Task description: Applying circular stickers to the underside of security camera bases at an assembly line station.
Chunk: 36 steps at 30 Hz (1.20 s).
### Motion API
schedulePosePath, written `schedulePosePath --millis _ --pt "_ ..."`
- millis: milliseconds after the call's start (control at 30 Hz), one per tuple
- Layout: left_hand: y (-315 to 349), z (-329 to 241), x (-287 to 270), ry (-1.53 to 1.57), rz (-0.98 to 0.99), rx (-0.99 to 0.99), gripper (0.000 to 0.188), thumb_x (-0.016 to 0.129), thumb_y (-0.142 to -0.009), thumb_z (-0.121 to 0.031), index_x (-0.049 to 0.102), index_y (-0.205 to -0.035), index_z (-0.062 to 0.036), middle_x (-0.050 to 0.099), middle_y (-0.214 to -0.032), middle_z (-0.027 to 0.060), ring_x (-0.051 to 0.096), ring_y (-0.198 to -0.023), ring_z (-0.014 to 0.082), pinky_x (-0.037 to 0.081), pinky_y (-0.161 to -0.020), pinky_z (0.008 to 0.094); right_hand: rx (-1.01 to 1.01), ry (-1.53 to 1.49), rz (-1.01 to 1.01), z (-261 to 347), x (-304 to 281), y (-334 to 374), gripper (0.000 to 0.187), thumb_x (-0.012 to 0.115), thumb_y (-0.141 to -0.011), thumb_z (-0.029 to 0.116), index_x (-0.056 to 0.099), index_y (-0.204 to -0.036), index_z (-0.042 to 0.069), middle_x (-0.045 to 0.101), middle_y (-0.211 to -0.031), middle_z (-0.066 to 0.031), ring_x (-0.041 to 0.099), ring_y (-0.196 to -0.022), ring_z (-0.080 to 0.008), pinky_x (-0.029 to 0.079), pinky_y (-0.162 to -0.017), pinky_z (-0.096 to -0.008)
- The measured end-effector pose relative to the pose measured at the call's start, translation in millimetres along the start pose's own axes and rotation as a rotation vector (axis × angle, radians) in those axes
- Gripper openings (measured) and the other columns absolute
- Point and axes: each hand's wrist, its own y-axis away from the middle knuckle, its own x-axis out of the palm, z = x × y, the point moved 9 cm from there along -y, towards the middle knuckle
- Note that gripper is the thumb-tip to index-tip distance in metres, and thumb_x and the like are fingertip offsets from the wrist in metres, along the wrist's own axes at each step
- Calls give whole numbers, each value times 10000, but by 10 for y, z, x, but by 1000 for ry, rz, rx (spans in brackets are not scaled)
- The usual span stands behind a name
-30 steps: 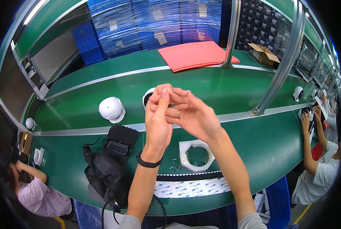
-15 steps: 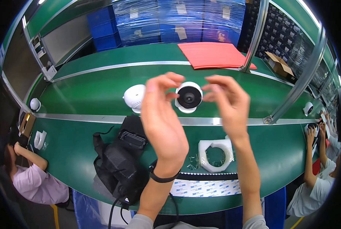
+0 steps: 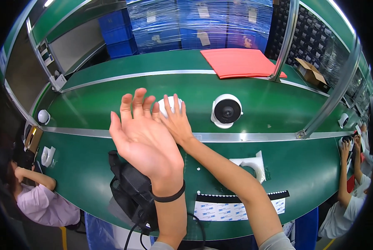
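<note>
On the green conveyor strip, a white rounded camera (image 3: pixel 168 109) sits under my right hand (image 3: pixel 176 124), whose fingers spread over it and grip it. My left hand (image 3: pixel 144 135) is held up nearer to me, palm showing, fingers apart and a little curled, with nothing in it. It hides the left part of that camera. To the right, a second white camera with a round black face (image 3: pixel 227 111) stands upright on the strip, touched by neither hand.
A black mesh bag (image 3: pixel 130 189) lies at the left on the near bench, with cables. White foam (image 3: pixel 259 164) and a strip of white-backed adhesive pads (image 3: pixel 220 211) lie at the right, partly behind my right arm. A red sheet stack (image 3: pixel 240 62) is at the back. Co-workers sit at both sides.
My right hand has left the black-faced camera and crossed left onto the other white camera. My left hand has moved left and spread open. The black-faced camera stands slightly farther right.
</note>
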Motion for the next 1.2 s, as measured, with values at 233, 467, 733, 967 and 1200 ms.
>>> schedulePosePath --millis 233,467,733,967,1200 --pt "-45 13 56 101 99 -43 400 483 -1043 -405 522 -1219 -48 553 -1245 125 492 -1175 242 336 -1140 425 -21 104 41 -180 55 -68 793 768 -851 210 427 -1568 201 385 -1592 -250 414 -1427 -535 450 -1089 -661" --pt "-76 -5 36 97 51 -18 400 444 -1054 -411 576 -1148 -45 595 -1150 112 525 -1046 228 390 -1036 395 45 -11 85 -588 -85 17 950 873 -726 195 436 -1569 165 388 -1571 -265 420 -1409 -509 484 -1086 -578" --pt "49 -21 302 -439 146 221 342 441 -1052 -315 591 -1034 -8 619 -1040 132 553 -1038 247 406 -1015 398 878 -1299 -27 -1308 -474 716 867 803 -844 330 386 -1573 112 454 -1538 -193 515 -1389 -362 521 -1078 -496" --pt "249 101 700 -552 361 194 317 514 -1051 -240 630 -953 38 665 -909 121 592 -876 193 470 -889 348 1270 -2193 12 -1094 -1419 1849 838 483 -992 756 381 -1601 190 487 -1568 -152 536 -1403 -438 564 -1062 -531" --pt "1291 1099 1066 -1143 1163 -54 771 850 -830 -377 570 -1414 42 664 -1305 261 635 -1253 383 482 -1090 438 1285 -2024 -408 -1342 -1894 2457 792 411 -1057 678 309 -1631 142 412 -1629 -133 440 -1499 -346 428 -1207 -537"
